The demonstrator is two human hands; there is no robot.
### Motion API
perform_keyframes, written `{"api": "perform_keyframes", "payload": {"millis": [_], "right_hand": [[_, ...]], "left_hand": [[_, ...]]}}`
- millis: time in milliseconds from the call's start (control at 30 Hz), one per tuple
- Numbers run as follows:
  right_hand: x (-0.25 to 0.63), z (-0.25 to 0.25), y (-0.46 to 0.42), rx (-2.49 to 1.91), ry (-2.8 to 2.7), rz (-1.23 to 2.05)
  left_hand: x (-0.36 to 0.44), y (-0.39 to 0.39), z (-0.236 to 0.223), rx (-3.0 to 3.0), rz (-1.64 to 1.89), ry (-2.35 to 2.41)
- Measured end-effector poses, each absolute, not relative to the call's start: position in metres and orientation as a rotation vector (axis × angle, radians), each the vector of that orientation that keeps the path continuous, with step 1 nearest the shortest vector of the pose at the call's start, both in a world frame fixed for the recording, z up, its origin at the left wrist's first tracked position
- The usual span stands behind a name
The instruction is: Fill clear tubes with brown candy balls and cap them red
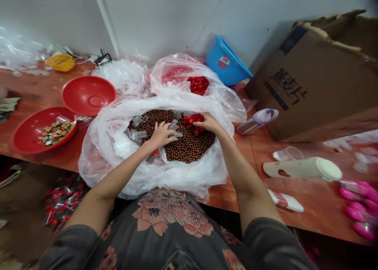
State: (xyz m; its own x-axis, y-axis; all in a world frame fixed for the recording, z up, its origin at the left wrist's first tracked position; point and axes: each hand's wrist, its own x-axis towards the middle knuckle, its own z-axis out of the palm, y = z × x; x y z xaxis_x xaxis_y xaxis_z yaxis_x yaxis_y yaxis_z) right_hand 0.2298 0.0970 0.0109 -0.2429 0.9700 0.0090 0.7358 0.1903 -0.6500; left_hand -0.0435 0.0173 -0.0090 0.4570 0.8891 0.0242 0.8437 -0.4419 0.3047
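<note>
A big clear plastic bag (pixel 118 116) lies rolled open, full of small round brown balls (pixel 186 149). Over the balls, my left hand (pixel 162 136) has some fingers spread, and a small clear plastic tube (pixel 177 135) sits between its thumb side and a finger. Another clear tube (pixel 173 124) lies just beyond its fingertips, with more tubes (pixel 138 134) to its left. At the right of the bag's opening, my right hand (pixel 209 122) curls its fingers on a heap of red plastic caps (pixel 190 119); its fingertips are partly hidden among them.
Left are two red bowls (pixel 88 92), one with wrapped pieces (pixel 56 133). Behind the bag stand a bag of red pieces (pixel 198 84) and a blue basin (pixel 227 63). A large carton (pixel 313 81), a purple-lidded bottle (pixel 256 119) and a pale flask (pixel 301 168) occupy the right.
</note>
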Motion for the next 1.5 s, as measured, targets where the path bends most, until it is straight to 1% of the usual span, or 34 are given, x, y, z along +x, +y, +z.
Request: {"api": "perform_keyframes", "payload": {"millis": [100,167,367,433,500,633,767,900,1033,1167,1267,1333,1400,1500], "right_hand": [[0.226,0.008,0.067,-1.479,-2.092,0.76],[0.225,0.007,0.046,-1.498,-2.062,0.726],[0.214,0.01,-0.026,-1.676,-2.096,0.448],[0.203,0.009,-0.053,-1.631,-2.257,0.534],[0.194,0.007,-0.079,-1.57,-2.42,0.7],[0.189,0.002,-0.113,-1.545,-2.529,0.933],[0.197,0.002,-0.119,-1.574,-2.511,0.993],[0.206,0.003,-0.112,-1.639,-2.368,0.924],[0.207,0.001,-0.109,-1.647,-2.188,0.841],[0.197,0.0,-0.113,-1.483,-2.415,0.96],[0.189,0.0,-0.115,-1.41,-2.591,1.023],[0.187,-0.001,-0.115,-1.419,-2.616,1.017],[0.187,-0.002,-0.115,-1.423,-2.608,1.012],[0.189,-0.007,-0.118,-1.446,-2.544,1.005]], "left_hand": [[-0.039,0.0,-0.008,2.505,0.211,1.397],[-0.039,-0.01,-0.008,2.518,0.197,1.355],[-0.043,-0.024,-0.006,2.504,0.296,1.307],[-0.041,-0.025,-0.004,2.479,0.368,1.337],[-0.035,-0.025,-0.002,2.447,0.408,1.354],[-0.013,-0.028,-0.01,2.453,0.271,1.162],[0.009,-0.033,-0.021,2.515,0.124,1.088],[0.011,-0.04,-0.02,2.472,0.043,1.128],[-0.006,-0.047,-0.007,2.345,0.167,1.064],[-0.029,-0.046,0.015,2.172,0.211,1.099],[-0.037,-0.037,0.029,2.125,0.059,1.211],[-0.032,-0.03,0.03,2.158,-0.099,1.158],[-0.021,-0.023,0.023,2.202,-0.213,1.064],[0.001,-0.018,0.006,2.255,-0.225,1.019]]}}
